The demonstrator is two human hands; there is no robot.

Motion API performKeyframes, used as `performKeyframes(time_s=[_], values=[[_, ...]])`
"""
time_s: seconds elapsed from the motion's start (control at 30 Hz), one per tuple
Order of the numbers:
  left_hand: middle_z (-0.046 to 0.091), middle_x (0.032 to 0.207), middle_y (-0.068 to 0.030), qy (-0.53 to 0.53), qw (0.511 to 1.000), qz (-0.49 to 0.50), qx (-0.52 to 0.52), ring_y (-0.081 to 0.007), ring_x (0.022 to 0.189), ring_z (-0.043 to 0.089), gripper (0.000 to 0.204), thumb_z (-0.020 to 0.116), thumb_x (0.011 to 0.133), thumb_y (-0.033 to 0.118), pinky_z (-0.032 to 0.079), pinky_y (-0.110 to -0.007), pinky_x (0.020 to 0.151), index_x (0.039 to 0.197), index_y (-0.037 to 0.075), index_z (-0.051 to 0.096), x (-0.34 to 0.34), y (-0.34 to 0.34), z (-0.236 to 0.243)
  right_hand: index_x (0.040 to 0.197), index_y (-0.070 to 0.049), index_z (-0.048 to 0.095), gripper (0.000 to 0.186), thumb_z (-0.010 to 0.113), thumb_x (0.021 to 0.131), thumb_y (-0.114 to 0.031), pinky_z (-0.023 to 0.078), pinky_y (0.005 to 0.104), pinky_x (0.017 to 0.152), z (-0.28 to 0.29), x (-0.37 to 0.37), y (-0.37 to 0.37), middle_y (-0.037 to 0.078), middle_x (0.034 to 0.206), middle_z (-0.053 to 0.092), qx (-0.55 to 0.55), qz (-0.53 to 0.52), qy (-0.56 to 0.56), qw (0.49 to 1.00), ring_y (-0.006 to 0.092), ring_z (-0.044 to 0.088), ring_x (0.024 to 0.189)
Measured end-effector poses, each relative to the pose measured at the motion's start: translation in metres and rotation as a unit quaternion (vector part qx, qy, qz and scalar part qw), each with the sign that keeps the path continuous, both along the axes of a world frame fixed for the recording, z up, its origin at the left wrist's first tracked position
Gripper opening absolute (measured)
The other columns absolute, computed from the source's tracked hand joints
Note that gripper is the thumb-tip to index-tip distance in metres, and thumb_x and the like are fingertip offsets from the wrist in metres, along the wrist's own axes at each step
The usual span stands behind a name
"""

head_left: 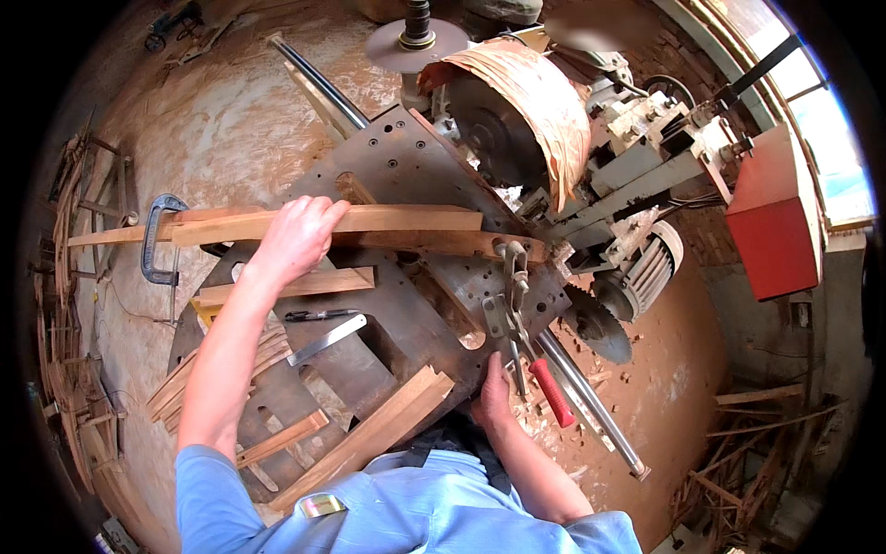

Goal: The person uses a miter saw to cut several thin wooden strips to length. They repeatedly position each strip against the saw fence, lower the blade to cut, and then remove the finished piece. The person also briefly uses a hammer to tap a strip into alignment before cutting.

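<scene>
My left hand (300, 237) is closed over the top of a long pale wooden strip (406, 219), which lies across the dark metal machine table (443, 369). Alongside it runs a second, darker wooden piece (443, 242). A blue-grey C-clamp (152, 242) grips near the strips' left end. At the table's near right edge is my right hand (496, 395); its fingers are partly hidden, so its grip does not show. Just right of that hand stands a toggle clamp (508, 309) with a red handle (551, 392), tilted down toward me.
A short wooden block (295, 284), a black pen (318, 315) and a steel ruler (327, 339) lie on the table. Offcuts (369, 439) sit nearer me. Beyond are a large covered disc (498, 134), a circular saw blade (598, 323) and a motor (643, 270).
</scene>
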State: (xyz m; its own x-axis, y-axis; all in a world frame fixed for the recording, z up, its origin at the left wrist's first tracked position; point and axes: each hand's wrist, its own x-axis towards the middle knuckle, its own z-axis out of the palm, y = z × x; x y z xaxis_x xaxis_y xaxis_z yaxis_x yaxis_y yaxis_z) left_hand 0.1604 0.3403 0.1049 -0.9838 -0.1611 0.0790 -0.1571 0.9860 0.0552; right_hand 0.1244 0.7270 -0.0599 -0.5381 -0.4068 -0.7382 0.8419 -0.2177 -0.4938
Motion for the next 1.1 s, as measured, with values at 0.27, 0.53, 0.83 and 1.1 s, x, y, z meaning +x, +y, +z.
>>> performKeyframes(time_s=[0.27, 0.53, 0.83, 1.1], values=[[0.064, 0.091, -0.0193, -0.115, 0.991, 0.001, 0.069, -0.04, 0.09, 0.061, 0.031, 0.057, 0.078, 0.008, 0.05, -0.05, 0.076, 0.109, 0.005, 0.06, -0.052, 0.001, -0.012, 0.141, -0.003, 0.041, 0.06, 0.042, 0.103, -0.049, 0.042, 0.0411, 0.107, -0.018, -0.003, 0.004, 0.01, 0.137, 0.053, 0.032, 0.036, 0.059, 0.997, 0.0258, 0.051, 0.124], [0.063, 0.104, -0.0166, -0.133, 0.984, -0.057, 0.107, -0.037, 0.101, 0.062, 0.033, 0.057, 0.087, 0.021, 0.05, -0.048, 0.084, 0.116, 0.007, 0.057, -0.101, 0.034, -0.041, 0.141, -0.009, 0.043, 0.05, 0.04, 0.105, -0.044, 0.042, 0.0391, 0.105, -0.019, -0.007, 0.015, 0.008, 0.135, 0.054, 0.005, 0.035, 0.067, 0.997, 0.0245, 0.053, 0.121], [0.063, 0.097, -0.0157, -0.054, 0.985, -0.047, 0.155, -0.0364, 0.096, 0.063, 0.033, 0.062, 0.088, 0.033, 0.05, -0.048, 0.081, 0.111, 0.01, 0.058, -0.102, 0.04, -0.063, 0.139, -0.008, 0.045, 0.052, 0.039, 0.105, -0.046, 0.04, 0.0394, 0.107, 0.001, -0.011, 0.008, 0.008, 0.133, 0.055, 0.023, 0.054, 0.059, 0.997, 0.0245, 0.053, 0.121], [0.065, 0.103, -0.0161, -0.104, 0.982, -0.028, 0.156, -0.0341, 0.103, 0.063, 0.035, 0.057, 0.09, 0.038, 0.051, -0.047, 0.083, 0.112, 0.011, 0.061, -0.103, 0.035, -0.056, 0.143, -0.009, 0.04, 0.051, 0.038, 0.105, -0.044, 0.042, 0.0396, 0.106, 0.011, -0.01, 0.002, 0.009, 0.133, 0.054, 0.017, 0.055, 0.057, 0.997, 0.0243, 0.054, 0.121]])
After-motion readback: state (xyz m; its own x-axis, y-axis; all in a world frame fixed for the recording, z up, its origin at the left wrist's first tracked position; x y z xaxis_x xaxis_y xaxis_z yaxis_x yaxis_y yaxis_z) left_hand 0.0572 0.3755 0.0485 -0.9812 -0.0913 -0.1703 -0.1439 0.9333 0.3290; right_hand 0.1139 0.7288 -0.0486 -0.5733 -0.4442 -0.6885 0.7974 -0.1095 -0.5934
